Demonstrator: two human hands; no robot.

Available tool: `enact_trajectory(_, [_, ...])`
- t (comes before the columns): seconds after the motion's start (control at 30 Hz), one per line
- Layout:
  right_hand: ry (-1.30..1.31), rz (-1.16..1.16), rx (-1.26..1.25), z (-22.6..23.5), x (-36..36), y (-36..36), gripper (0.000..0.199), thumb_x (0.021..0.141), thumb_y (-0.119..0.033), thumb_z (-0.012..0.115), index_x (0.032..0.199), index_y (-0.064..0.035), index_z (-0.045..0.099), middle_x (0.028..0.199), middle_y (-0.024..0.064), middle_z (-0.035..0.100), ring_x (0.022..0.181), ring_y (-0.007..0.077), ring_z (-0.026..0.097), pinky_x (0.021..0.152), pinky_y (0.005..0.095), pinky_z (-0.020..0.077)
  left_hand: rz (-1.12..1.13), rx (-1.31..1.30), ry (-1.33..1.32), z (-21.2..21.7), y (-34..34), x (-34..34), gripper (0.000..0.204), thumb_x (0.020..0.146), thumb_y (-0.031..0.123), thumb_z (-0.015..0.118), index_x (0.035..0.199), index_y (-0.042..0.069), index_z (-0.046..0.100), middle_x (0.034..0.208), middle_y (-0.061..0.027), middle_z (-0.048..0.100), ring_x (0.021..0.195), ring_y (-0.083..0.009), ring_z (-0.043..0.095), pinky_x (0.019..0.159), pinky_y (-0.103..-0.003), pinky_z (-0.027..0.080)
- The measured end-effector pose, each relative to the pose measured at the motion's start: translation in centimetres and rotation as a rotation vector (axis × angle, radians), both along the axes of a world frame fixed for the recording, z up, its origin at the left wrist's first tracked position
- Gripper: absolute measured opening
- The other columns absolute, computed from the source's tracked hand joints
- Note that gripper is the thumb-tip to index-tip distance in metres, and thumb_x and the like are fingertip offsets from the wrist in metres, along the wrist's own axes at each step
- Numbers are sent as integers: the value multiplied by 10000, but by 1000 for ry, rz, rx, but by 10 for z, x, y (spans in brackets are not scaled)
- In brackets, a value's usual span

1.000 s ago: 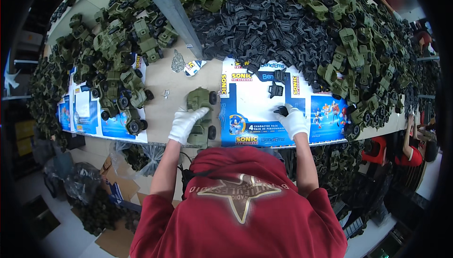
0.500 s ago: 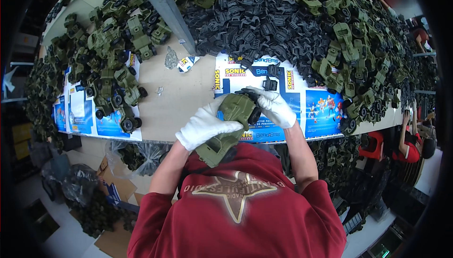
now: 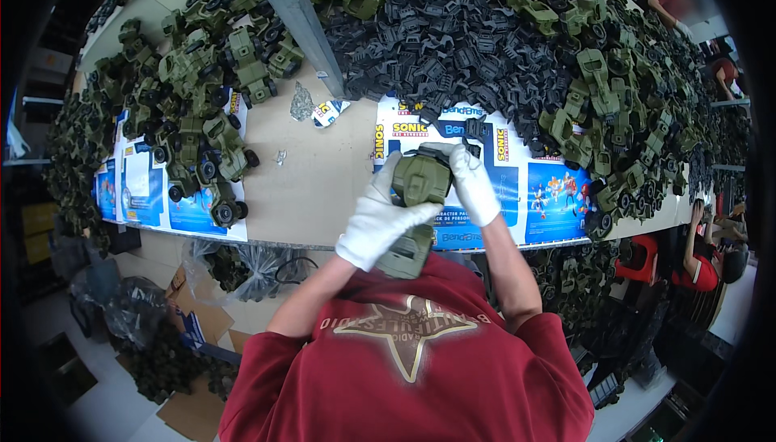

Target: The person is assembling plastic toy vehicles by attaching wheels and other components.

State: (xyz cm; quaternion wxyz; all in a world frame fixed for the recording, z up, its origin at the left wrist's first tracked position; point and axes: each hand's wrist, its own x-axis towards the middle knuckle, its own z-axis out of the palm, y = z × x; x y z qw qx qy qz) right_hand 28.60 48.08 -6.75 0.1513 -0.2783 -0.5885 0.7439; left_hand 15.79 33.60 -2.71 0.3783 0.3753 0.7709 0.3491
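Observation:
A green toy truck (image 3: 422, 178) is held over the table edge, close to my chest. My gloved left hand (image 3: 374, 220) wraps round its middle from the left, thumb across the top. At the far end, my gloved right hand (image 3: 475, 189) has its fingers closed on a black plastic part (image 3: 436, 149) that lies against the truck's front. The right fingertips partly cover that part, so whether it is fastened cannot be made out. Just beyond, loose black parts (image 3: 477, 128) lie on the printed sheet (image 3: 508, 187).
A large heap of black plastic parts (image 3: 436, 38) covers the table's far middle. Green toy trucks are piled left (image 3: 190, 135) and right (image 3: 594, 78). A grey metal post (image 3: 295, 18) rises left of the black heap. Other people (image 3: 702, 268) sit at the far right.
The truck has turned more upright, its front pointing away from me. My left hand has shifted right and regripped slightly; the right hand stays at the front with the black part.

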Motion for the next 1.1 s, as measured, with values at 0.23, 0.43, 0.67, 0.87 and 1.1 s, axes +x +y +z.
enact_trajectory(0.23, [73, -207, 100, 4, -12, -39, 515, 1063, -364, 299, 1121, 22, 635, 1189, 133, 618, 1096, 226, 581, 991, 349, 428, -3, 439, -923, -35, -1, -11, 1057, 659, 462, 867, 1465, 19, 346, 1323, -114, 524, 1202, -210, 524, 1039, -346, 405])
enact_trajectory(0.43, [2, -144, 570, 14, -11, -48, 424, 910, -275, 610, 1232, -5, 549, 1155, 185, 613, 1111, 326, 604, 969, 394, 463, 128, 566, -613, -52, -2, -6, 844, 718, 460, 826, 1345, 19, 473, 1300, -104, 541, 1207, -207, 519, 1040, -352, 406])
enact_trajectory(0.67, [56, -211, 619, 6, -13, -68, 334, 869, -147, 600, 1158, 14, 564, 1117, 198, 618, 1015, 307, 624, 908, 382, 483, 151, 600, -482, -44, -25, -2, 630, 793, 167, 794, 1324, 37, 480, 1255, -98, 566, 1119, -164, 560, 952, -324, 478])
enact_trajectory(0.87, [-91, -78, -664, -34, 1, -79, 516, 936, -245, 640, 1382, -61, 460, 1273, 84, 585, 1098, 185, 607, 950, 356, 490, 81, 379, -202, -82, -19, -46, 440, 939, 258, 605, 1311, 34, 539, 1234, -143, 613, 1161, -251, 573, 1002, -351, 442])
enact_trajectory(1.1, [29, -583, -617, -33, 51, 19, 567, 898, -342, 676, 1354, -57, 495, 1252, 110, 570, 1138, 242, 575, 949, 394, 505, 571, 153, 700, -78, 28, -227, 569, 805, 304, 742, 1247, 8, 541, 1314, -220, 537, 1197, -363, 537, 1012, -402, 440])
